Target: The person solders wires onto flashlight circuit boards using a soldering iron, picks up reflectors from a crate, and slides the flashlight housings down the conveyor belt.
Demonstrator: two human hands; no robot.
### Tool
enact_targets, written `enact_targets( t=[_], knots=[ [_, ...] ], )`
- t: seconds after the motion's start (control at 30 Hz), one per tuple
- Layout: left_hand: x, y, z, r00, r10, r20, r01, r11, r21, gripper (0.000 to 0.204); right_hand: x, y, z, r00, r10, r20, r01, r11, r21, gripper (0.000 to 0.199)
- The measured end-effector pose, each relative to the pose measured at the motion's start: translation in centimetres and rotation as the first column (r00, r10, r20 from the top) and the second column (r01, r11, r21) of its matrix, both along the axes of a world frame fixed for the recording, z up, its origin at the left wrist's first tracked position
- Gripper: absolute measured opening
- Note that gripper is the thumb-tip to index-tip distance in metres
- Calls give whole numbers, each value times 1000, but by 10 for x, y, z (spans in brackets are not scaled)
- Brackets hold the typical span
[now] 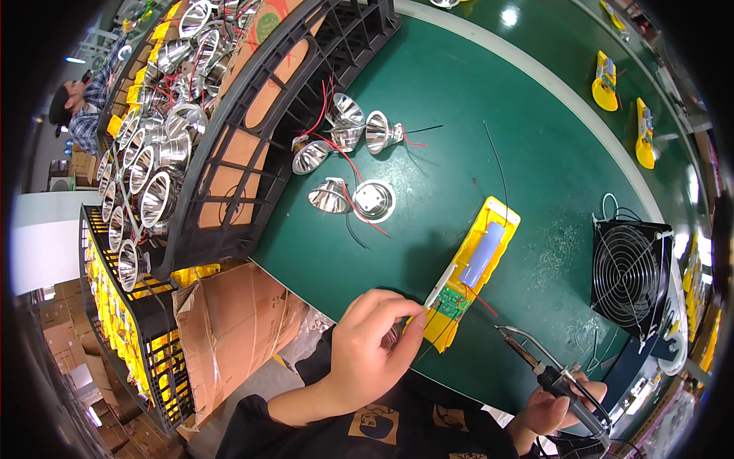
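My left hand (376,340) is closed in a pinch at the near left edge of a yellow plastic housing (440,334); whatever lies between its fingertips is too small to make out. Inside the housing sit a blue cylindrical battery (483,255) and a green circuit board (453,303), with thin red and black wires. A pale narrow strip (441,284) runs along the housing's left side, close to my fingertips. In my right hand (554,409) is a soldering iron (562,382) with a curved metal tube beside it. Its tip points toward the housing, apart from the board.
Several silver reflector cups (329,196) with red and black wires lie on the green table (428,92). A black crate (260,164) stands at the left, beside more piled reflectors. To the right is a black fan (628,264); beyond the pale rim lie more yellow housings (604,80).
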State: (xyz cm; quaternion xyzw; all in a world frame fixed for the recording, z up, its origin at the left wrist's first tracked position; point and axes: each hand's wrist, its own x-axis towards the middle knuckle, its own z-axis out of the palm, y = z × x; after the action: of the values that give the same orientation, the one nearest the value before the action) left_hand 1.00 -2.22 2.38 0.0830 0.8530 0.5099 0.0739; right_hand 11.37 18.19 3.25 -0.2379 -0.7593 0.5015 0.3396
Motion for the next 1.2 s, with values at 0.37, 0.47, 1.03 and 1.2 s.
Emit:
enact_targets(
  t=[0.37, 0.47, 1.03, 1.2],
  knots=[
    [-6, 5, 5, 998, -36, 52, 39, 998, -42, 17, -17, -5, -1, 992, -124, -32, 127, 986, 111, 54],
    [-6, 1, 6, 999, -28, 45, 29, 999, -32, 17, 1, 7, -11, 998, 46, -42, -42, 994, 97, 40],
    [5, 7, -1, 967, -22, -253, -31, 979, -202, 25, 0, 14, -20, 974, 110, -198, -100, 993, 62, 32],
    [5, 8, -2, 954, 31, -298, -82, 984, -159, 23, 3, 15, -21, 968, 108, -225, -112, 994, -5, 31]
  ],
)
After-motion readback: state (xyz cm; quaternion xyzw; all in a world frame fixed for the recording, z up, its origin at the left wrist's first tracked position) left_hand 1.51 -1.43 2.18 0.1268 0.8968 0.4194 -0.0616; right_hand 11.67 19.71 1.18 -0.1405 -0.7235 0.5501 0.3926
